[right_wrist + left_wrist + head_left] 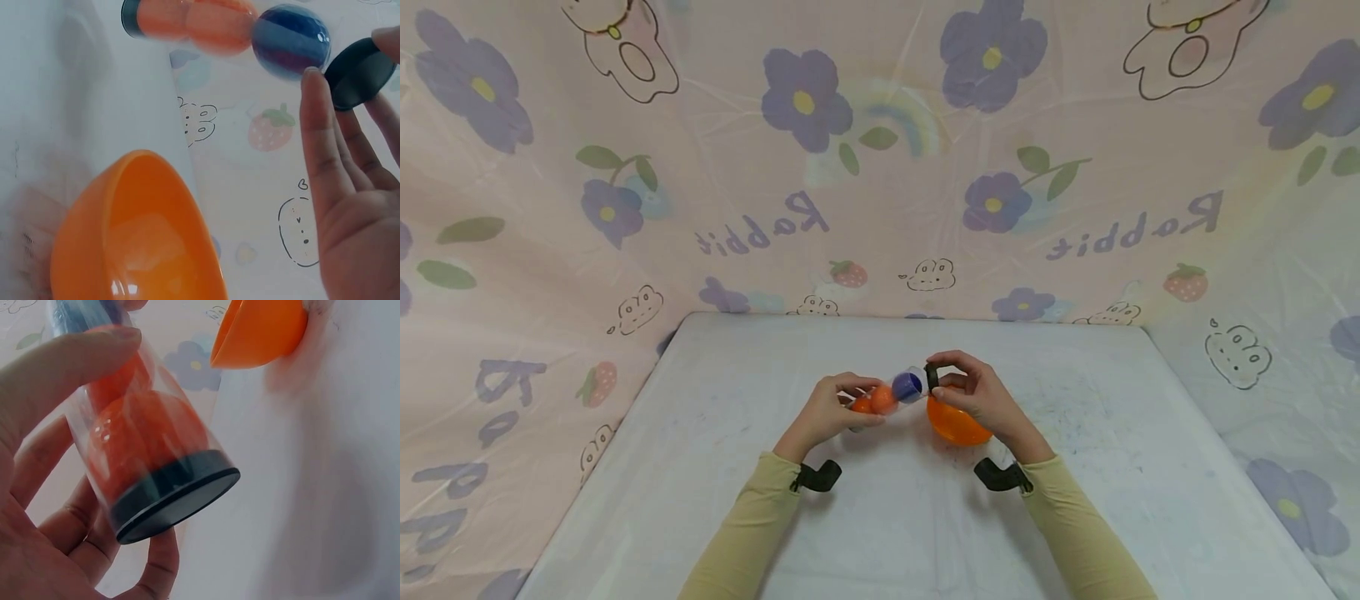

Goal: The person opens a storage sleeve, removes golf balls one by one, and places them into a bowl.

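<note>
- Nearest to the viewer are two sleeves (pixel 752 525), beige in colour, one coming from the near left and one from the near right; each wrist carries a black mount (pixel 817 476).
- They lie over a white tabletop (pixel 700 467), which has faint marks on its surface.
- The left hand (pixel 826 410) has its fingers (pixel 69 359) curled around a clear tube (pixel 891 392), thumb on one side and the other fingers below it.
- The tube is held above the tabletop, about in the middle, and it lies almost level, pointing from left to right.
- The end of the tube inside the left hand is closed by a black cap (pixel 178 503).
- Inside the tube there are two orange balls (pixel 876 402) on the left and one blue ball (pixel 907 387) at the right end.
- The right hand (pixel 977 396) pinches a black lid (pixel 932 377) with its fingers (pixel 328 144), just beside the right end of the tube, next to the blue ball; I cannot tell whether the lid touches the tube.
- An orange bowl (pixel 953 425) stands on the tabletop under the right hand, partly hidden by it.
- Far behind, a pink cloth (pixel 880 167) with purple flowers, strawberries and the mirrored word "Rabbit" closes the scene at the back and both sides.
</note>
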Demonstrator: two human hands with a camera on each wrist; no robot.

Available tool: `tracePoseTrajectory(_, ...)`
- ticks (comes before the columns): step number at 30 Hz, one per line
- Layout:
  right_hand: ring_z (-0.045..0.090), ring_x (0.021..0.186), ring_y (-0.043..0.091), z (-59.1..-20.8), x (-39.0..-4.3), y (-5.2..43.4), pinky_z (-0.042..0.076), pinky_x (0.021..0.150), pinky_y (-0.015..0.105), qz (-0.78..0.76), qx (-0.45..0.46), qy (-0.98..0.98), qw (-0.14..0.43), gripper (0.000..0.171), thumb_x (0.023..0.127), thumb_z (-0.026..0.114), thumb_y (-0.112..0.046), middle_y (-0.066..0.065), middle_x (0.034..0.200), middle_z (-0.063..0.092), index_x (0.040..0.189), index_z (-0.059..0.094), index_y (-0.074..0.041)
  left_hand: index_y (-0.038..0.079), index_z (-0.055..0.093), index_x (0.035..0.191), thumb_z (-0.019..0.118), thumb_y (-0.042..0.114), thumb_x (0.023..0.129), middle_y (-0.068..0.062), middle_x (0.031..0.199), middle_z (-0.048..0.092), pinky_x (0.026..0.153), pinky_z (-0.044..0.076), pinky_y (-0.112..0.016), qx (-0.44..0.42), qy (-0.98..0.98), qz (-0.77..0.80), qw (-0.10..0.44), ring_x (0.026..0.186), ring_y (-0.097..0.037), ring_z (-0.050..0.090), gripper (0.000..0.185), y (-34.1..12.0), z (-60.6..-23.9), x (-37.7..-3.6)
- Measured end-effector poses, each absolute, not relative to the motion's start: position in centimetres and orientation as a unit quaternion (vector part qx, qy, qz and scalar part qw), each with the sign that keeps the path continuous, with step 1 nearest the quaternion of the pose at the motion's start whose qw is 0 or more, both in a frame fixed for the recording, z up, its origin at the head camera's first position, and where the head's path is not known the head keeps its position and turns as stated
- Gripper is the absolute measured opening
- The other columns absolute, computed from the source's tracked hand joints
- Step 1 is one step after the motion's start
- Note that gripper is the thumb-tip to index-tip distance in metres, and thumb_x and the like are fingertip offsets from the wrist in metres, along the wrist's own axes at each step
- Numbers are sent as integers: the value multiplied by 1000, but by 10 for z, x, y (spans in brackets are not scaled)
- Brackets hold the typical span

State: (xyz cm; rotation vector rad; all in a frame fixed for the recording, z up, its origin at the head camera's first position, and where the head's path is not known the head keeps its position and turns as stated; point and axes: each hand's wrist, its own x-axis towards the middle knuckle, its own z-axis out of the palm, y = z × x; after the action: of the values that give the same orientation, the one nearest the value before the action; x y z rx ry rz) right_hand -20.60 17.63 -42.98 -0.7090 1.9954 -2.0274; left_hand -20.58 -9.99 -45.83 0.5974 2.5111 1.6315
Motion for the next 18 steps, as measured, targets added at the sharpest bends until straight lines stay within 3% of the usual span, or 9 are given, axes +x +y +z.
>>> tracePoseTrajectory(3, 64, 95, 26, -429, -206, 176, 52, 83, 34, -694, -239, 670, 108, 46, 87, 70, -4, 23, 126, 46, 127, 50, 2, 23, 71, 114, 88, 25, 68, 7, 103, 65, 80, 47, -38, 190, 822, 535, 43, 93, -18, 56, 49, -103, -458, -206)
tracePoseTrajectory(9, 61, 102, 39, -432, -204, 175, 51, 86, 36, -706, -242, 655, 119, 45, 87, 68, 0, 23, 126, 43, 126, 46, 2, 24, 71, 113, 89, 26, 66, 7, 103, 65, 82, 47, -40, 180, 818, 544, 45, 94, -18, 56, 50, -110, -453, -206)
tracePoseTrajectory(14, 61, 106, 34, -435, -203, 172, 49, 88, 37, -702, -251, 655, 119, 50, 87, 67, 2, 29, 129, 40, 132, 46, -1, 24, 71, 114, 89, 27, 66, 6, 103, 65, 82, 46, -39, 171, 820, 545, 40, 93, -20, 56, 52, -118, -447, -206)
tracePoseTrajectory(18, 58, 108, 32, -437, -201, 167, 49, 90, 33, -670, -245, 693, 103, 51, 87, 70, -5, 21, 131, 47, 134, 52, -8, 24, 71, 114, 89, 29, 66, 6, 104, 66, 82, 46, -40, 160, 821, 547, 35, 94, -20, 56, 51, -124, -443, -207)
